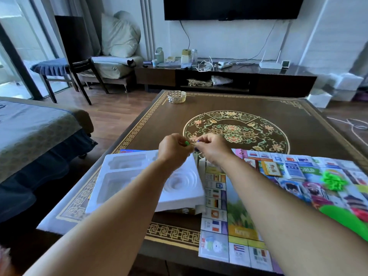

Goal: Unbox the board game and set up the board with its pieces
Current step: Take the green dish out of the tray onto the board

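A living room with a wood floor holds a dark brown counter [229,104] patterned with a gold key border and a round floral medallion. On its near right part, at about 4 o'clock from the medallion, lies the unfolded game board [237,208], its edge squares printed with small flags; the only writing that can be made out is "WORLD" on a green strip near the card decks, and the rest is too blurred to read. Above the board's far left corner the two hands meet: the left hand [175,149] has its grip curled round a small green piece [186,143], and the right hand [214,149] pinches something small and blue [198,140], the two pieces close together. At 9 o'clock from the board, touching its left edge, sits the white moulded tray [123,176] from the box, with rectangular pockets and a round stepped well. On the board at 2 o'clock lie a yellow card deck [271,168], a blue-and-white card deck [294,170], and a heap of green plastic pieces [333,181]. A glass ashtray [176,97] stands at the counter's far left corner. Beyond are a low dark TV cabinet [225,76] with a white router [270,65], and a wall-hung television [233,7].
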Demonstrator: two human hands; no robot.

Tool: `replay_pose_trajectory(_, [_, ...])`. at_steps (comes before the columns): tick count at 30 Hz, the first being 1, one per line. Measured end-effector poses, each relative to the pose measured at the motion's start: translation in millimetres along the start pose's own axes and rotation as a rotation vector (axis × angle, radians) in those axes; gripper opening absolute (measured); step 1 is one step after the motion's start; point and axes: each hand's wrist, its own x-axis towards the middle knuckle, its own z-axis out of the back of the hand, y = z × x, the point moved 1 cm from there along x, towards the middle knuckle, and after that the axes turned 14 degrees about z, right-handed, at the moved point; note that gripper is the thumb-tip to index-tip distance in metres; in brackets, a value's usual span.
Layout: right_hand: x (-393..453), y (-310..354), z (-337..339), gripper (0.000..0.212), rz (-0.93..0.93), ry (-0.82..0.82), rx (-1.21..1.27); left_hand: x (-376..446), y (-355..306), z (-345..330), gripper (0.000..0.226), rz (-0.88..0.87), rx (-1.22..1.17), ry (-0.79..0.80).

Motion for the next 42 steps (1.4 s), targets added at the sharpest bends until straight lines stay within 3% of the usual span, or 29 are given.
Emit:
replay_pose_trajectory(7, [-60,-19,101,0.019,0.0,-0.267,-0.066,-67,-53,-70,0.007,-0.151,0.013,0.166])
replay_pose_trajectory(10, [-87,-32,139,0.004,-0.024,-0.314,-0.11,-101,-71,-102,0.011,-0.217,0.084,0.217])
replay_pose_trajectory(16, [-148,-66,228,0.002,-0.089,-0.419,-0.181,-164,-99,-183,0.005,-0.288,0.19,0.328])
replay_pose_trajectory(24, [-215,-108,312,0.007,-0.208,-0.484,-0.289,-224,-106,-262,0.01,-0.309,0.194,0.491])
replay_pose_trajectory(31, [-264,-152,371,0.007,-0.349,-0.431,-0.428,-270,-108,-332,0.022,-0.351,0.309,0.641])
replay_pose_trajectory(36, [-280,-187,391,0.026,-0.397,-0.402,-0.457,-288,-106,-369,0.022,-0.383,0.395,0.685])
replay_pose_trajectory(42, [-293,-215,402,0.023,-0.419,-0.363,-0.482,-294,-97,-399,0.025,-0.424,0.507,0.664])
